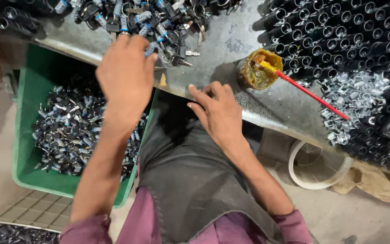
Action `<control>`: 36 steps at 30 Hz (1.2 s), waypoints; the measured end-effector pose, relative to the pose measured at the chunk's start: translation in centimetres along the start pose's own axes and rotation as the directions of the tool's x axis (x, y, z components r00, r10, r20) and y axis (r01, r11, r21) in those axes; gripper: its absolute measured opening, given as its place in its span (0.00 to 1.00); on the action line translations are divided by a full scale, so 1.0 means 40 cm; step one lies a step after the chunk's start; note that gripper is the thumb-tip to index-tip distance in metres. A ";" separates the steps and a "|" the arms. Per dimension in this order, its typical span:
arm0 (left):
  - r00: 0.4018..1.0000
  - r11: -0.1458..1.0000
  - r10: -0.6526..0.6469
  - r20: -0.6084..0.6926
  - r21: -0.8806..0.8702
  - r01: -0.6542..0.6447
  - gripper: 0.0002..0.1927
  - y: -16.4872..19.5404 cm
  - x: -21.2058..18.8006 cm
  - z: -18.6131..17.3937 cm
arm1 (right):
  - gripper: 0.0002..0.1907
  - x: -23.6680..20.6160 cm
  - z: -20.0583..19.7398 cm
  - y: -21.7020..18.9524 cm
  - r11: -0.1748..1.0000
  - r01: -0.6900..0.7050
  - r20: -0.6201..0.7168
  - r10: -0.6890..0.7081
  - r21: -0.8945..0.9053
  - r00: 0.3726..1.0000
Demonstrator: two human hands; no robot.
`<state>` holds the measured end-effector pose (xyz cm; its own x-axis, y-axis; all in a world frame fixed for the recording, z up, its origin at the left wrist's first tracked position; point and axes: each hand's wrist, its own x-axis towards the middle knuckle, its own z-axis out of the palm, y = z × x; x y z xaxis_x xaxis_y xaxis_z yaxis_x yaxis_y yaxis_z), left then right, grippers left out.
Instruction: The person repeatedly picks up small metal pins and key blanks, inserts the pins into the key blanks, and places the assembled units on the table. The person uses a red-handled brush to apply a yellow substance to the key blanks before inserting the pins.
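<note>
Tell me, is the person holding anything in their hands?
It cannot be told. The left hand reaches into the pile of keyed lock parts, fingertips hidden. The right hand rests on the table edge, apparently empty.

left hand (126, 77): reaches into pile of keyed lock cylinders (152, 20) at bench edge, fingertips among them, grip hidden
right hand (220, 113): rests on edge of grey metal bench (231, 40), fingers loosely curled, whether it holds anything cannot be told
green crate (32, 81): below bench on person's left, holds finished lock cylinders with keys
grease jar (259, 68): on bench just beyond right hand, amber grease, red stick (310, 94) with yellow tip stuck in it
black cylinder barrels (339, 31): stacked in rows, far right of bench
small silver metal clips (353, 97): heap beside barrels, under stick end
white plastic tub (319, 165): on floor under bench
lap: dark grey apron (190, 176), purple sleeves
</note>
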<state>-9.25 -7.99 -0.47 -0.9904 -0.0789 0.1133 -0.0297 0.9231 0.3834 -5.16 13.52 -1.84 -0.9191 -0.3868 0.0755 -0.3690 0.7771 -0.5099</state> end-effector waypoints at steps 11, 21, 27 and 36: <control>0.989 0.412 -0.069 0.130 -0.899 0.147 0.07 0.025 -0.109 -0.068 | 0.09 -0.045 -0.018 0.010 0.931 -0.094 -0.054 0.121 0.353 0.991; 0.889 0.585 0.001 0.458 -0.721 0.371 0.10 0.150 -0.214 -0.043 | 0.06 -0.177 -0.056 0.009 0.300 -0.237 0.073 0.470 0.924 0.880; 0.834 0.462 0.037 0.551 -0.749 0.474 0.13 0.131 -0.196 -0.043 | 0.06 -0.183 -0.051 0.007 0.353 -0.360 0.177 0.457 0.864 0.872; 0.965 0.750 0.143 0.222 -0.660 0.040 0.10 0.078 -0.093 -0.017 | 0.07 -0.175 -0.048 -0.008 0.296 -0.346 0.234 0.354 0.890 0.905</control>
<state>-5.58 -5.08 0.93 -0.9894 0.1397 -0.0389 0.0269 0.4406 0.8973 1.13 16.94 -0.59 -0.9305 -0.1909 -0.3127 0.3320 -0.0781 -0.9400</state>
